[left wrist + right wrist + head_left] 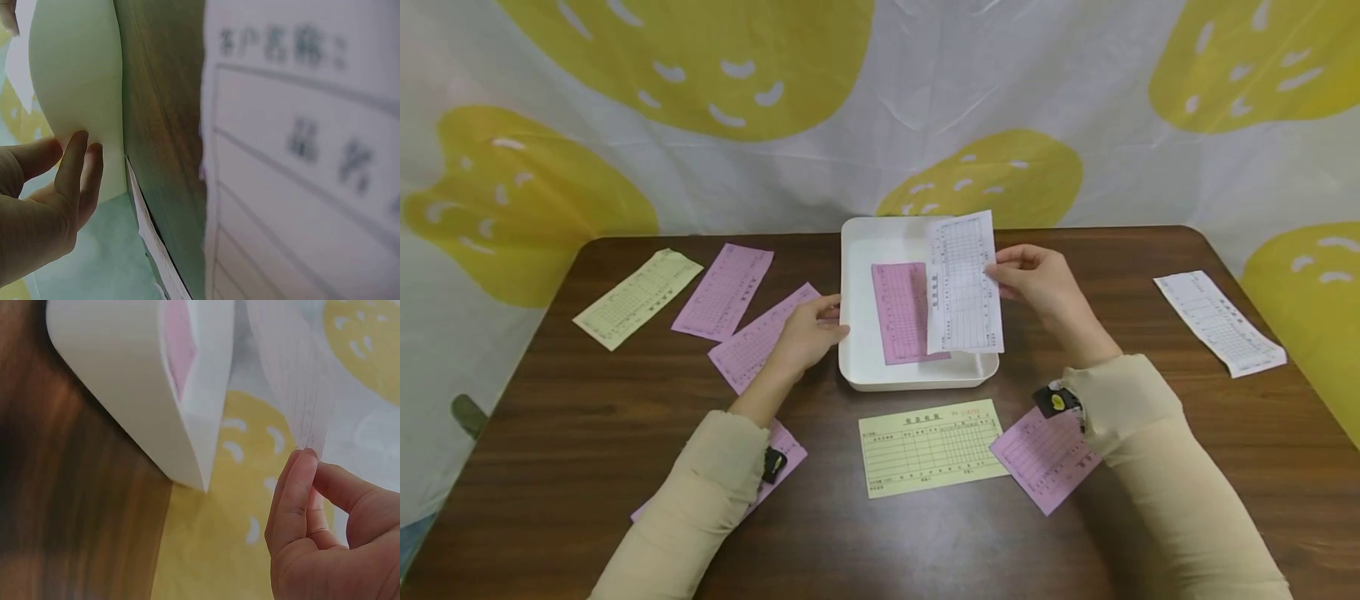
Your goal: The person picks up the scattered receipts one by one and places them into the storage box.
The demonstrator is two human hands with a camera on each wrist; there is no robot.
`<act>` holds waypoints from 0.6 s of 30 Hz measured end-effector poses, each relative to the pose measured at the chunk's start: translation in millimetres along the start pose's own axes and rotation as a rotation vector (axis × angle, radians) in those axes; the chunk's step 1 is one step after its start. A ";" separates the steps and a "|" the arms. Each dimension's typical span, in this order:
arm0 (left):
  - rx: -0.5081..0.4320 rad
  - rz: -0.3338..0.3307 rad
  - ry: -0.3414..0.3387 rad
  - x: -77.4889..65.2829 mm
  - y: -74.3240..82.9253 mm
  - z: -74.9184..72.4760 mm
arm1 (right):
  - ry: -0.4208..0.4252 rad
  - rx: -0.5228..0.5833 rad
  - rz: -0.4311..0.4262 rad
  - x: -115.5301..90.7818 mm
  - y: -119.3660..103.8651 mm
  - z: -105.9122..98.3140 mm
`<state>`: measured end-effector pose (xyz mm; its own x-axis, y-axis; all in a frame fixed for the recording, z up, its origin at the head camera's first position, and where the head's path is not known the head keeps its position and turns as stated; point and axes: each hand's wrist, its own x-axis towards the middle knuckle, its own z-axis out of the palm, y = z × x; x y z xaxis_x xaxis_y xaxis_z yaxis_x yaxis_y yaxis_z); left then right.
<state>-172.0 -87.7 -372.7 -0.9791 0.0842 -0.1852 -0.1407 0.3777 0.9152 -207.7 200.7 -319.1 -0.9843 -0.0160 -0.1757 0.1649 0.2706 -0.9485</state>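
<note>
Paper slips are spread about on the table, nearest a pink slip partly hidden by the left sleeve, which might drag it if the arm drops; past these, the left hand, thumb and fingers apart, touches the white tray, and the right hand pinches a white slip over it; that slip might flop or slide free, since only one edge is held. I count five pink slips, one in the tray; two yellow; two white; and one tray.

A yellow-patterned white curtain hangs behind the dark wood-grain table.
</note>
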 end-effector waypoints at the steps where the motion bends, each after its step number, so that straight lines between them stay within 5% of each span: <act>1: 0.000 0.002 0.000 0.0 -0.1 -0.1 | -0.002 -0.010 0.006 0.5 0.9 3.8; 18: -0.003 0.005 -0.001 -1.0 -0.2 0.5 | -0.053 -0.127 0.044 9.8 13.5 47.7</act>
<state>-170.9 -87.4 -372.8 -0.9795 0.0872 -0.1813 -0.1364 0.3748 0.9170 -212.1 158.3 -346.3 -0.9709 -0.0516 -0.2338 0.1957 0.3918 -0.8990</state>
